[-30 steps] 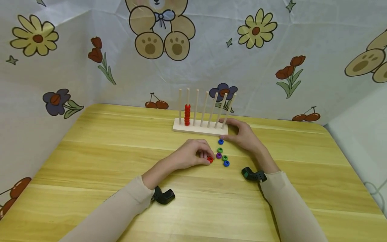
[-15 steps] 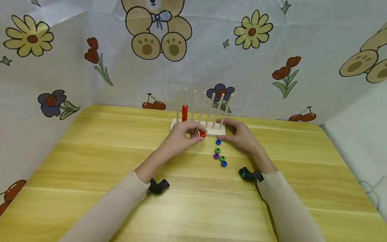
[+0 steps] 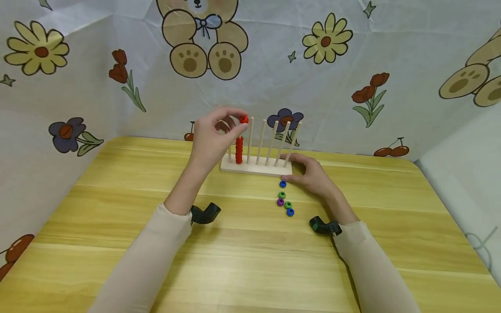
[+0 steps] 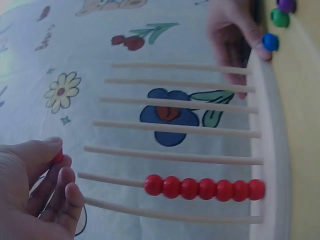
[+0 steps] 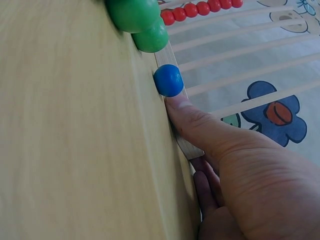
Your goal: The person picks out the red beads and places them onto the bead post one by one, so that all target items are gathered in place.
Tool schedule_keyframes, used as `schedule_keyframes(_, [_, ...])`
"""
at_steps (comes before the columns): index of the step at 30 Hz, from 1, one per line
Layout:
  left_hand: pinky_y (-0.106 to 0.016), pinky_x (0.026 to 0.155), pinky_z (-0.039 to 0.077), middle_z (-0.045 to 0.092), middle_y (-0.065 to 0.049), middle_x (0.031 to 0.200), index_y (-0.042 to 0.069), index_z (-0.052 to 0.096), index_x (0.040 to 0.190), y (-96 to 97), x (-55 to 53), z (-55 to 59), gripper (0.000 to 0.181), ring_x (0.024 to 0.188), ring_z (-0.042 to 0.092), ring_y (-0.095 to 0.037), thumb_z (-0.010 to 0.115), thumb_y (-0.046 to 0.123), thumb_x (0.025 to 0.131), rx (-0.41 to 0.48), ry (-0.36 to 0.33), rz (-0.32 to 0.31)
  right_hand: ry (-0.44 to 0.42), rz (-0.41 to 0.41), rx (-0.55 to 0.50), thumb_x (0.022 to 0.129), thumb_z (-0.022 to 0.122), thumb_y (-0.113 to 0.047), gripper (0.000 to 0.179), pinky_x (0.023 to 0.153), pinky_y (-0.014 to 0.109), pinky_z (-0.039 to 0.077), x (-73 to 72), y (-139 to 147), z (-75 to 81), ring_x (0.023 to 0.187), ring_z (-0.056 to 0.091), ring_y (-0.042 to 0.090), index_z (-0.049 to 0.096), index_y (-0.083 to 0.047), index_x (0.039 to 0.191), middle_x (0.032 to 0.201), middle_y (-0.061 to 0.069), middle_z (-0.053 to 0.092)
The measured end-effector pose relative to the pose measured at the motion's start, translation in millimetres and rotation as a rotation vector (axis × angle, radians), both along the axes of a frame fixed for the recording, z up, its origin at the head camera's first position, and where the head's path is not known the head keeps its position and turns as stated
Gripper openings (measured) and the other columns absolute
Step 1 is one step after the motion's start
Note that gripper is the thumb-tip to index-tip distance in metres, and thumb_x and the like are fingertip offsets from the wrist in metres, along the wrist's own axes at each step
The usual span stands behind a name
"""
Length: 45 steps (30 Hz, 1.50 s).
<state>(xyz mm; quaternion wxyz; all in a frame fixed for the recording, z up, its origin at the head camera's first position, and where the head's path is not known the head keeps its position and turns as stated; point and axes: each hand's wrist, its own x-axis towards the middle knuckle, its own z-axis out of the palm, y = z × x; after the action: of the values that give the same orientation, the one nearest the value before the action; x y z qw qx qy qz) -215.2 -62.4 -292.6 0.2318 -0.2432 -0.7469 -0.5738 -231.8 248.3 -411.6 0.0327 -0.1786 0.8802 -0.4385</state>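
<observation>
The left hand [image 3: 213, 134] pinches a red bead [image 3: 243, 119] at the peg [image 3: 239, 130] top (above the stacked reds); misaligned, it could drop. The right hand [image 3: 311, 174], fingers relaxed, steadies the rack [image 3: 254, 167] on the counter [image 3: 117, 195]

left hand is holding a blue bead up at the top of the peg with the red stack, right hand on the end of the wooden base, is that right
Not quite: the bead pinched by the left hand is red, not blue, as the head view shows. The rest holds: it is up at the top of the peg carrying the red stack, and the right hand rests on the end of the wooden base.
</observation>
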Motion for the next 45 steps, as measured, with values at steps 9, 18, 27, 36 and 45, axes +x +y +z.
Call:
schedule_keyframes(9, [-0.027, 0.07, 0.052, 0.076, -0.008, 0.102, 0.009, 0.082, 0.11, 2.8, -10.1, 3.3, 0.017, 0.075, 0.06, -0.017, 0.081, 0.008, 0.093, 0.022, 0.002, 0.125, -0.004, -0.003, -0.007, 0.091, 0.086, -0.027, 0.059, 0.128, 0.051, 0.025, 1.2, -0.9, 0.4, 0.15, 0.044, 0.026, 0.064, -0.02, 0.145, 0.151, 0.004, 0.06])
schedule_keyframes(18, [-0.025, 0.068, 0.05, 0.075, -0.007, 0.101, 0.008, 0.082, 0.11, 1.6, -12.7, -2.3, 0.018, 0.074, 0.059, -0.019, 0.081, 0.006, 0.092, 0.011, -0.037, 0.141, -0.012, 0.003, 0.011, 0.09, 0.086, -0.029, 0.062, 0.128, 0.052, 0.026, 0.9, -2.3, 1.8, 0.15, 0.044, 0.028, 0.063, -0.02, 0.147, 0.152, 0.005, 0.059])
schedule_keyframes(27, [-0.022, 0.066, 0.048, 0.076, -0.006, 0.108, 0.01, 0.08, 0.115, -3.1, -11.0, -4.4, 0.023, 0.072, 0.059, -0.018, 0.083, 0.014, 0.092, -0.029, -0.092, 0.167, -0.01, 0.007, 0.019, 0.091, 0.085, -0.03, 0.062, 0.128, 0.05, 0.027, 0.9, -5.1, 3.0, 0.15, 0.043, 0.027, 0.062, -0.021, 0.147, 0.153, 0.005, 0.058])
schedule_keyframes(36, [-0.026, 0.066, 0.05, 0.075, -0.007, 0.107, 0.008, 0.081, 0.111, -5.2, -10.8, -8.8, 0.019, 0.074, 0.061, -0.018, 0.081, 0.016, 0.094, -0.032, -0.071, 0.153, -0.013, -0.003, 0.018, 0.091, 0.086, -0.029, 0.061, 0.128, 0.05, 0.027, 1.1, -3.1, 2.9, 0.149, 0.044, 0.026, 0.063, -0.022, 0.147, 0.153, 0.003, 0.058])
schedule_keyframes(45, [-0.033, 0.074, 0.053, 0.073, -0.01, 0.111, 0.012, 0.076, 0.125, -11.1, -12.8, -21.5, 0.038, 0.084, 0.061, -0.021, 0.085, 0.029, 0.092, -0.05, -0.068, 0.183, -0.002, -0.006, -0.013, 0.09, 0.087, -0.028, 0.061, 0.128, 0.05, 0.025, 2.5, -1.3, 1.4, 0.149, 0.044, 0.025, 0.064, -0.02, 0.145, 0.151, 0.003, 0.06])
